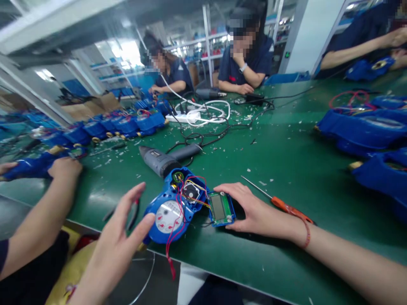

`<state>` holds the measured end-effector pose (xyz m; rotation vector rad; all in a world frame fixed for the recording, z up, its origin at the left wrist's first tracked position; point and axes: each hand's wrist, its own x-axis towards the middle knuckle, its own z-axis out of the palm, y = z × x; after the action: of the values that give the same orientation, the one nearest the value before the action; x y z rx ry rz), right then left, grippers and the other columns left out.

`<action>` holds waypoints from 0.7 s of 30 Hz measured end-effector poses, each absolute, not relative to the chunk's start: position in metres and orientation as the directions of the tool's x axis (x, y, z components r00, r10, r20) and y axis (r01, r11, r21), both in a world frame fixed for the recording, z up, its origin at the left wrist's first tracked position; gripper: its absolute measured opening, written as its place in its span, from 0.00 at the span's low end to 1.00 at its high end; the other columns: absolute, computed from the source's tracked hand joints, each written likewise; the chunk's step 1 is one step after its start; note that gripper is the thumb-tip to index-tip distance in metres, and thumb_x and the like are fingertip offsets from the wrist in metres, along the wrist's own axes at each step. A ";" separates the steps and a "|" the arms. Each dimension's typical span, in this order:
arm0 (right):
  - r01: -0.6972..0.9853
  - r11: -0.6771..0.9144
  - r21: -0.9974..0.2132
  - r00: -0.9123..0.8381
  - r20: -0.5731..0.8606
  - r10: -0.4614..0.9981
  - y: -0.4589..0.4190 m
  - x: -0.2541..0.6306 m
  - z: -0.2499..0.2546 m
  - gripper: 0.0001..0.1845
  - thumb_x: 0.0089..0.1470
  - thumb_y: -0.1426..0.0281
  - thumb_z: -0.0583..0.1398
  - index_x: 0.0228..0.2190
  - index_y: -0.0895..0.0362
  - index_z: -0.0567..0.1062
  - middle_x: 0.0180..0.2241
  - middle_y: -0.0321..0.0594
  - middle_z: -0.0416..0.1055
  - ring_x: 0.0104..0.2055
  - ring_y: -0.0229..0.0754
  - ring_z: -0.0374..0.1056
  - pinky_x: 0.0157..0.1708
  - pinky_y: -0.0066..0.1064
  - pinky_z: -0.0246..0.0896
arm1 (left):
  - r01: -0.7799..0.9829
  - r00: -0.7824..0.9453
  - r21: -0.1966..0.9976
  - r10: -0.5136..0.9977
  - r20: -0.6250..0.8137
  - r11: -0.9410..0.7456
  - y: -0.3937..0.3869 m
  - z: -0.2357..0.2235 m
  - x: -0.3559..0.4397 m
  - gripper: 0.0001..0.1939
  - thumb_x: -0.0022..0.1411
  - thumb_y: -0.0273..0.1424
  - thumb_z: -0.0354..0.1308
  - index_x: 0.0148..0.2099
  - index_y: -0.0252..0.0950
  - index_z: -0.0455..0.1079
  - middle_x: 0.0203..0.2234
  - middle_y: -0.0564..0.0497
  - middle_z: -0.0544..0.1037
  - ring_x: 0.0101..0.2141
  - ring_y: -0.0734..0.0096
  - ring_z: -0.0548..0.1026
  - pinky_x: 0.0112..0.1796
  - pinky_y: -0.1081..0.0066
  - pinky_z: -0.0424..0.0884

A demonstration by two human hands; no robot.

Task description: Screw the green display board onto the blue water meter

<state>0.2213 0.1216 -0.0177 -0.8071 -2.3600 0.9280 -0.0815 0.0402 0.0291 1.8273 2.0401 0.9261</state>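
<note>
An opened blue water meter (168, 214) lies on the green bench (270, 156) near its front edge, with its dial face up and red, yellow and black wires spilling out. The wires run to a small blue display module (221, 208) beside it. My right hand (257, 209) curls round that module, index finger above it and thumb below. My left hand (119, 237) hovers at the meter's left with fingers spread, the thumb tip touching the dial rim. Dark pliers (134, 212) lie under that hand.
A grey electric screwdriver (162, 161) lies just behind the meter, and an orange-handled screwdriver (288, 207) lies right of my hand. A co-worker's arm (47, 195) at the left holds another meter. Blue meters (121, 125) line the left, more (365, 129) sit right. Cables, a power strip (184, 117) and seated people lie beyond.
</note>
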 end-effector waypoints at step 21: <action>0.726 0.619 -0.300 -0.553 0.282 0.784 0.114 0.236 -0.026 0.37 0.51 0.80 0.48 0.63 0.53 0.55 0.64 0.51 0.54 0.66 0.54 0.50 0.60 0.58 0.54 | 0.890 -0.287 0.455 0.815 0.503 0.032 0.034 -0.008 -0.059 0.29 0.68 0.45 0.44 0.66 0.39 0.53 0.62 0.40 0.66 0.61 0.53 0.64 0.59 0.49 0.60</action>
<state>0.2360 0.1143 -0.0257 -1.2041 -2.4580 0.2087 -0.0590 0.0341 -0.0076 1.9332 2.3284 1.1719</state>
